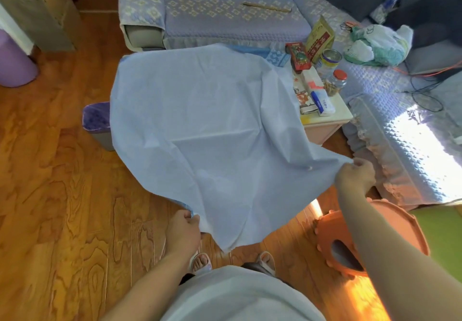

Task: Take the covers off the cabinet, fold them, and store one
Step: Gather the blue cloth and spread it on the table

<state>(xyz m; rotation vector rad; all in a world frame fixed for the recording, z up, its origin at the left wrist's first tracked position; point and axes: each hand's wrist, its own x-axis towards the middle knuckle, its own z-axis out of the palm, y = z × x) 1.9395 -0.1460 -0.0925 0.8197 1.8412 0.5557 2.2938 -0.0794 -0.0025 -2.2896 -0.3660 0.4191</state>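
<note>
A large pale blue cover (205, 125) is spread out in the air in front of me, its plain underside up. My left hand (183, 230) grips its near left corner, where a patterned blue edge shows. My right hand (355, 175) pinches its near right corner, held higher. The far edge of the cover lies over the low white cabinet (325, 125) and hides most of its top. A second patterned blue cover (252, 50) peeks out beyond the far edge.
Boxes, jars and packets (317, 70) crowd the cabinet's right part. A blue-covered sofa (225, 18) stands behind and to the right. A purple bin (96, 120) sits left of the cover, an orange stool (350, 245) by my right leg. Wood floor lies to the left.
</note>
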